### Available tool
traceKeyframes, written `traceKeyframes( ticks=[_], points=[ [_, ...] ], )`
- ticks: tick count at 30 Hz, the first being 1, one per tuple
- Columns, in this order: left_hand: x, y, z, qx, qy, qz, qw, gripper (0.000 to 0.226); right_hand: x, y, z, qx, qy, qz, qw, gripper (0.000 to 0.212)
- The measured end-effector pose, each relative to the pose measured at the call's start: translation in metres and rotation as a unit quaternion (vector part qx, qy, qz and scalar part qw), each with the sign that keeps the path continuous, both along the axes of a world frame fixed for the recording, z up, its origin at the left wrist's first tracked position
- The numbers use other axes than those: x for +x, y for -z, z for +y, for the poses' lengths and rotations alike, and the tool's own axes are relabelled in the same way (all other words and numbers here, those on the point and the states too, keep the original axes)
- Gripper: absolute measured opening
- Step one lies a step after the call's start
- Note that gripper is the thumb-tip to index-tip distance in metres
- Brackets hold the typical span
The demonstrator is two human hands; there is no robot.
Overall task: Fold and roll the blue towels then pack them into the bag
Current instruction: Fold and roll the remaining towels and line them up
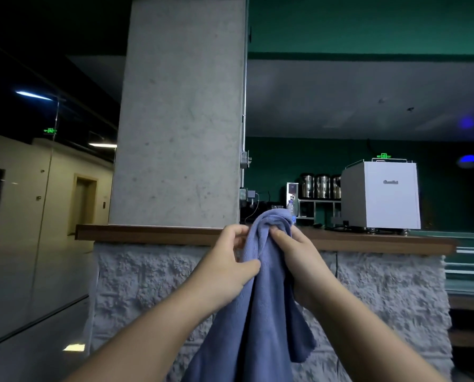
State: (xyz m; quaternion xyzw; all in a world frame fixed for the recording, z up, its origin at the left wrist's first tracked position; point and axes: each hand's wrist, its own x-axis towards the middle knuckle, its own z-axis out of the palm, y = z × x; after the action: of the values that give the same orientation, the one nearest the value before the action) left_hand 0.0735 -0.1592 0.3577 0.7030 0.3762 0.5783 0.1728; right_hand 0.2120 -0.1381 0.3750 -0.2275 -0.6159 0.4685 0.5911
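- Pillar [179,111] – grey concrete, rising straight beyond my hands and a little to their left.
- Counter [147,233] – a wooden top over a rough white stone front, running behind both my hands at about fingertip height.
- Towel [257,312] – blue, held up in the air between my hands; its bunched top peaks just above my fingers and the rest hangs down between my forearms, out of view at the bottom.
- White machine [381,195] – on the counter, well off to the right of my right hand.
- Left hand [227,267] – fingers curled onto the towel's left edge near the top, thumb pressed into the cloth lower down – holding it.
- Right hand [299,255] – gripping the towel's right side, fingers curled into the folds near the top.
- Metal canisters [321,186] – in a row on a small shelf, beyond my right hand, just left of the machine.
- Bottle [291,207] – clear plastic, peeping out just behind the towel's top.
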Motion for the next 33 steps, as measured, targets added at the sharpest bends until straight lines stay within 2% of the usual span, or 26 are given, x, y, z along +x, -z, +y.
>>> traceKeyframes(
  ticks=[4, 7, 13, 17, 19, 22, 27, 29, 33],
  points=[
    [-0.007, 0.009, 0.006, 0.0, -0.022, 0.046, 0.999, 0.014, 0.001, 0.001, 0.007, -0.011, 0.049, 0.057, 0.997, 0.021],
    [-0.02, 0.012, 0.01, 0.004, -0.064, 0.082, 0.995, 0.044, 0.005, -0.001, 0.01, -0.018, 0.05, 0.067, 0.996, 0.02],
    [-0.033, 0.011, 0.011, -0.026, -0.121, 0.097, 0.988, 0.039, 0.01, 0.0, 0.013, -0.046, 0.073, 0.07, 0.994, 0.022],
    [-0.031, 0.008, 0.007, -0.04, -0.104, 0.026, 0.993, 0.029, 0.007, 0.006, 0.016, -0.066, 0.098, 0.023, 0.993, 0.023],
    [-0.025, 0.005, 0.003, -0.06, -0.064, -0.043, 0.995, 0.017, 0.004, 0.009, 0.017, -0.067, 0.092, -0.006, 0.993, 0.022],
    [-0.015, 0.003, -0.003, -0.091, 0.018, -0.147, 0.985, 0.015, -0.002, 0.011, 0.014, -0.062, 0.039, -0.026, 0.997, 0.008],
    [-0.012, 0.007, -0.001, -0.08, 0.015, -0.085, 0.993, 0.039, -0.013, 0.013, -0.001, -0.006, -0.029, -0.086, 0.996, 0.008],
    [-0.014, 0.007, -0.001, -0.063, -0.001, -0.079, 0.995, 0.026, -0.013, 0.013, -0.006, 0.026, -0.068, -0.107, 0.992, 0.012],
    [-0.017, 0.005, -0.005, -0.056, -0.011, -0.132, 0.99, 0.009, -0.009, 0.016, -0.009, 0.05, -0.101, -0.128, 0.985, 0.033]
  ],
)
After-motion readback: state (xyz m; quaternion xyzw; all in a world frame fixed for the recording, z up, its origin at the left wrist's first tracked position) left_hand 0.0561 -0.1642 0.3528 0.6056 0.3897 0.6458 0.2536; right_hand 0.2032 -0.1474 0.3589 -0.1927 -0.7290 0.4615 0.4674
